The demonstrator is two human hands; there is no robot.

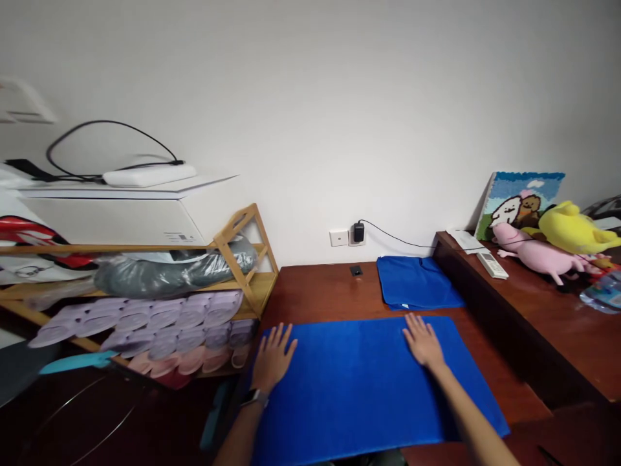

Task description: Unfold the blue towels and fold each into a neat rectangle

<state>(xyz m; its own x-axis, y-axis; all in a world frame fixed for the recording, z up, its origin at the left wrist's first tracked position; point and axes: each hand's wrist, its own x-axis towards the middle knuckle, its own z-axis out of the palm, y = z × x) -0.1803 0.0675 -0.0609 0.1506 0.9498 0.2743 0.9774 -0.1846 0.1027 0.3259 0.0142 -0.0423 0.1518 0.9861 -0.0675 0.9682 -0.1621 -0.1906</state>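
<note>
A blue cloth (349, 388) lies spread flat on the reddish-brown desk (320, 291) in front of me. On its upper left corner rests my left hand (272, 362), palm down with fingers spread, a watch on that wrist. My right hand (423, 342) lies flat near the cloth's far edge, right of the middle, fingers apart. Neither hand grips anything. Beyond the right hand, a second blue cloth (417, 282) sits folded near the wall, with a small white label at its front edge.
At left stands a wooden rack (247, 272) with several slippers (165, 314) and a white box (111, 217) on top. A raised ledge at right bears a remote control (492, 265), a pink plush toy (538, 252), a yellow plush toy (572, 226) and a plastic bottle (604, 294). A black plug (358, 232) sits in the wall.
</note>
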